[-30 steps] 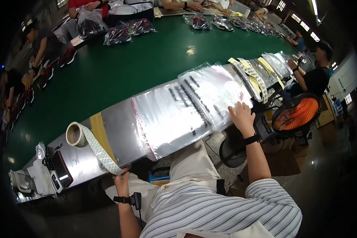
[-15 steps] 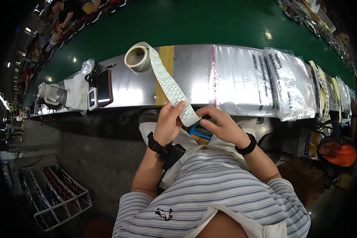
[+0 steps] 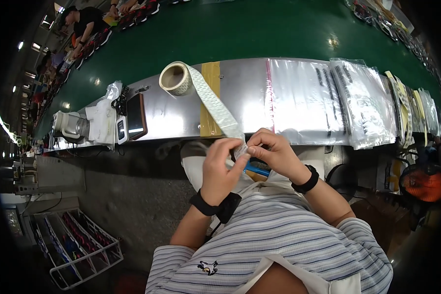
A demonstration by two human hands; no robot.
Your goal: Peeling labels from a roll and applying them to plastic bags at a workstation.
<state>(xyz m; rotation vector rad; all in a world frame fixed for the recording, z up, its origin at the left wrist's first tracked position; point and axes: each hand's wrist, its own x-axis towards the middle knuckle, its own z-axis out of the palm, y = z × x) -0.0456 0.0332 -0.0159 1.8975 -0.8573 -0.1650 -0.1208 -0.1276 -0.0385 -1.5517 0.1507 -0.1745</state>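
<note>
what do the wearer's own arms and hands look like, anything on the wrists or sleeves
Both the left hand and right hand are bare, without gloves. A black band circles the left wrist, with a boxy black device beside it; a plain-looking black band circles the right. The short sleeves are whitish with dark stripes, leaving the forearms uncovered.

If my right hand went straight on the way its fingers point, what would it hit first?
Your right hand has the patterned strip at its fingertips, so that comes first; then likely your left hand, though depth there is hard to judge.
</note>
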